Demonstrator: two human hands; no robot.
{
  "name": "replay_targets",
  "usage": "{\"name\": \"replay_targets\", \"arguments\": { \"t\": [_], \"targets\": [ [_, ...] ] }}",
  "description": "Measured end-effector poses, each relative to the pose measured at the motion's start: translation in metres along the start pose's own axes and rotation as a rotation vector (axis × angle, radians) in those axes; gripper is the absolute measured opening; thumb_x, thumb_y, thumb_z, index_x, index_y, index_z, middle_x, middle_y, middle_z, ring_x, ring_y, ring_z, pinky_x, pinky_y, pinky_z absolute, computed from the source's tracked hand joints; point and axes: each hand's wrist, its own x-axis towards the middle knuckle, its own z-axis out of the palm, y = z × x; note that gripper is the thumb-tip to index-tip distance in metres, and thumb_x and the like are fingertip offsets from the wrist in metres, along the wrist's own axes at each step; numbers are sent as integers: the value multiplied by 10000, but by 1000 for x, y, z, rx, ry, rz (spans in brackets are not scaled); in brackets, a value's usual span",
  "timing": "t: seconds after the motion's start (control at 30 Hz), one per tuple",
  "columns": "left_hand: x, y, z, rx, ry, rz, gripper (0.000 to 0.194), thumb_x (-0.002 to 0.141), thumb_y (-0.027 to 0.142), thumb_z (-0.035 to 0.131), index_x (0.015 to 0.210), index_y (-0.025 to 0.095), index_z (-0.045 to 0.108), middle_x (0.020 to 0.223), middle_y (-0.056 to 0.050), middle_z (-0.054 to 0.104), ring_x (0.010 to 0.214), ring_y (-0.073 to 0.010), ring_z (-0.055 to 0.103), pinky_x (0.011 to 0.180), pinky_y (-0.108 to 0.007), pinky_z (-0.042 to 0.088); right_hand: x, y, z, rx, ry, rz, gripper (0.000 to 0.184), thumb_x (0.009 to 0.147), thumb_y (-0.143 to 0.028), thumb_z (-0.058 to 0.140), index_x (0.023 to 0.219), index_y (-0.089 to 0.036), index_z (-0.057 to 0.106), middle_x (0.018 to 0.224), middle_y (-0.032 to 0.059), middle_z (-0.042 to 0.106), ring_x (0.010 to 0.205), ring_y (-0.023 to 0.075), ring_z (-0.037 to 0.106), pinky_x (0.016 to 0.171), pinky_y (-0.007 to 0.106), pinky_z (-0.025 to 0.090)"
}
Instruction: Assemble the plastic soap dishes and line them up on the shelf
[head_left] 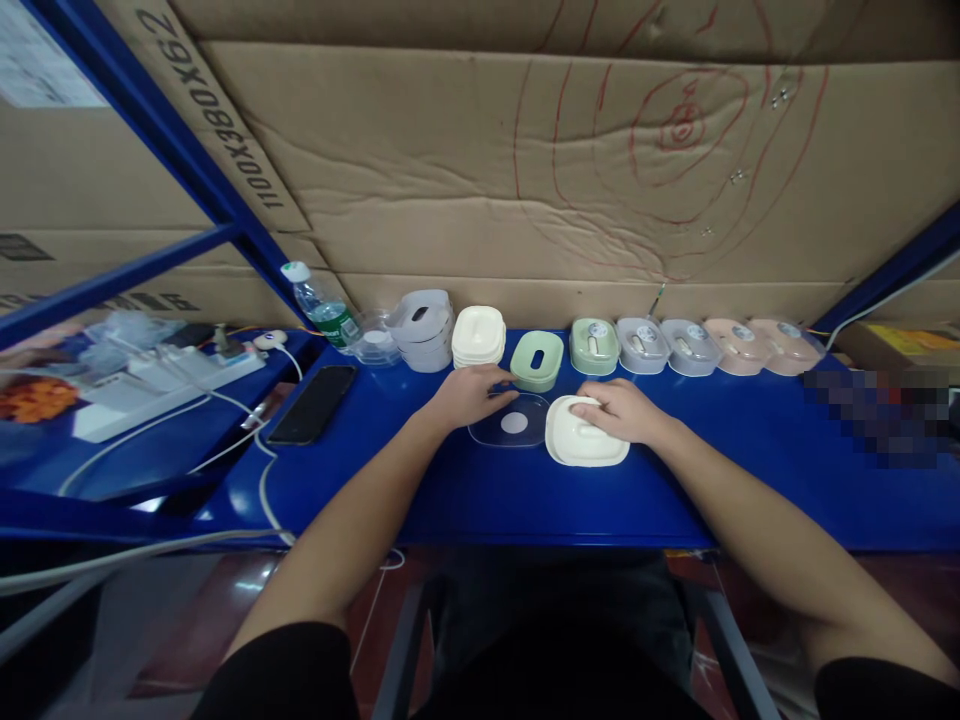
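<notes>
My right hand [621,408] grips the right side of a cream rounded shallow tray [581,440], tilted toward me over the blue table. To its left, a clear plastic cover with a white round spot [514,424] lies flat. My left hand [472,395] is over the cover's far left edge, fingers stretched and apart; whether they touch it I cannot tell. Just beyond stand green slotted containers [537,360]. Behind my left hand rises a stack of cream trays [478,335], with grey slotted containers [426,332] stacked to its left.
Along the back run a green lidded box [595,346], grey lidded boxes [643,346] and pink ones [739,347]. At left are a water bottle [330,312], clear covers [375,342], a phone [313,405] and white cables [266,485]. Cardboard [450,170] walls the back.
</notes>
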Motion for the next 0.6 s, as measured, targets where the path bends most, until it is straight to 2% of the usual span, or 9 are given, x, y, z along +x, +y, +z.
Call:
{"name": "replay_targets", "arguments": {
  "t": [0.27,0.5,0.6],
  "targets": [
    [0,0,-1,-12,-24,-33,299,1011,451,685,1187,237,796,1024,-72,832,909,-220,775,775,-352,590,1,2,2,-65,-53,2,535,1069,-664,430,893,-222,676,728,47,690,701,216,632,652,318,351],
    [-1,-10,0,-18,-74,-54,288,970,402,722,1187,225,791,1065,-74,835,933,-235,774,787,-357,582,2,5,5,-94,-82,1,560,1072,-685,407,887,-225,667,715,41,655,702,212,615,651,317,326],
    [0,-17,-3,-9,-150,-88,192,956,373,724,1048,226,806,1006,-60,834,902,-231,764,755,-337,549,2,5,5,-94,-97,9,545,1073,-675,412,891,-227,662,712,40,648,704,215,613,648,319,316]
  ]
}}
